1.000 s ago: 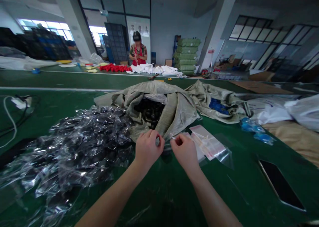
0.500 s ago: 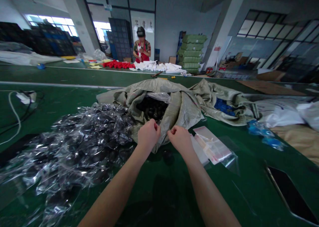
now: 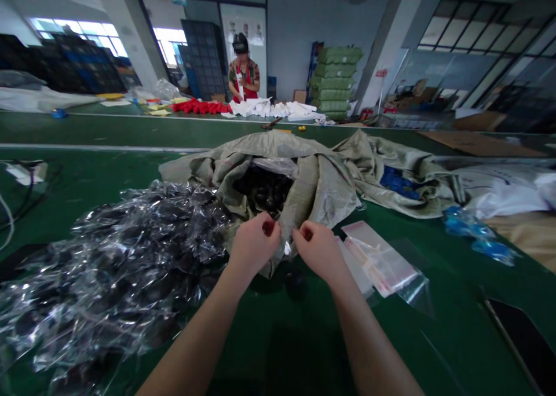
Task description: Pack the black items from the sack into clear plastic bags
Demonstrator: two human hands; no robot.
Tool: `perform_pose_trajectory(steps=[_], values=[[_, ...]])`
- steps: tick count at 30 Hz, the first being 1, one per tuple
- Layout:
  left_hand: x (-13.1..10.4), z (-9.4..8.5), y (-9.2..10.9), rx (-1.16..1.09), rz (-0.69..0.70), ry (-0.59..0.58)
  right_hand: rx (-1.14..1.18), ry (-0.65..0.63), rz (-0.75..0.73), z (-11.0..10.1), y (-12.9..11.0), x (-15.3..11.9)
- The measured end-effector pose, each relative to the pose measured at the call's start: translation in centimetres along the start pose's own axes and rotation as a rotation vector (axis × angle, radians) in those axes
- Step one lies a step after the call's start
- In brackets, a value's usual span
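My left hand (image 3: 256, 242) and my right hand (image 3: 319, 245) are close together over the table, each with its fingers pinched. A small glint of clear film shows between them, which looks like the top of a clear plastic bag (image 3: 287, 249). Just below the hands is a round black piece (image 3: 294, 279); I cannot tell whether it hangs inside the film or rests on the table. Directly behind the hands an open woven sack (image 3: 319, 190) holds many black round pieces (image 3: 269, 194). To the left spreads a heap of black pieces in clear bags (image 3: 143, 251).
Flat clear bags (image 3: 382, 260) lie right of my right hand, and a phone (image 3: 521, 335) sits at the right edge. A second sack (image 3: 434, 196) holds blue pieces, with blue bagged pieces (image 3: 469, 228) nearby. Across the table stands a person (image 3: 244, 74) behind red and white items.
The view has tilted slightly downward and shifted. My hands stay pinched and close together, and a bright glint of film now shows between them.
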State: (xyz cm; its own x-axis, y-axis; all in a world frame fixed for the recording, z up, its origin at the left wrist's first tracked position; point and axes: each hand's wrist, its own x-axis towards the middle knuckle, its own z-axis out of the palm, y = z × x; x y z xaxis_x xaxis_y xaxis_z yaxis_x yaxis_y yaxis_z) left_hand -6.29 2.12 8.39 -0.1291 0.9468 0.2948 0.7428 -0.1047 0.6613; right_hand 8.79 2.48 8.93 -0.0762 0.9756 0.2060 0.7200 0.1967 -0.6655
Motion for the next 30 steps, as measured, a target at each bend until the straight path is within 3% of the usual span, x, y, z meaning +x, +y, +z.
perform_pose_trajectory(steps=[4, 14, 17, 20, 24, 27, 30], values=[[-0.4, -0.8, 0.4, 0.056, 0.005, -0.059, -0.034, -0.066, -0.071, -1.1, -0.7, -0.8], [-0.9, -1.6, 0.7, 0.141, 0.144, -0.068, -0.061, 0.013, -0.203, -1.3, -0.8, -0.9], [-0.6, -1.5, 0.3, 0.137, 0.118, -0.036, -0.120, 0.115, -0.242, -1.2, -0.9, -0.9], [-0.3, -1.7, -0.1, 0.149, 0.062, -0.004, -0.095, 0.190, -0.432, -1.6, -1.2, -1.2], [0.0, -2.4, -0.5, 0.155, 0.045, -0.012, -0.060, -0.081, -0.777, -2.4, -1.6, -1.8], [0.2, -2.8, -1.0, 0.169, 0.072, -0.045, -0.119, -0.241, -0.811, -2.4, -1.5, -1.9], [0.5, -3.3, -1.6, 0.158, 0.065, -0.067, -0.182, -0.293, -0.794, -2.1, -1.4, -1.7]])
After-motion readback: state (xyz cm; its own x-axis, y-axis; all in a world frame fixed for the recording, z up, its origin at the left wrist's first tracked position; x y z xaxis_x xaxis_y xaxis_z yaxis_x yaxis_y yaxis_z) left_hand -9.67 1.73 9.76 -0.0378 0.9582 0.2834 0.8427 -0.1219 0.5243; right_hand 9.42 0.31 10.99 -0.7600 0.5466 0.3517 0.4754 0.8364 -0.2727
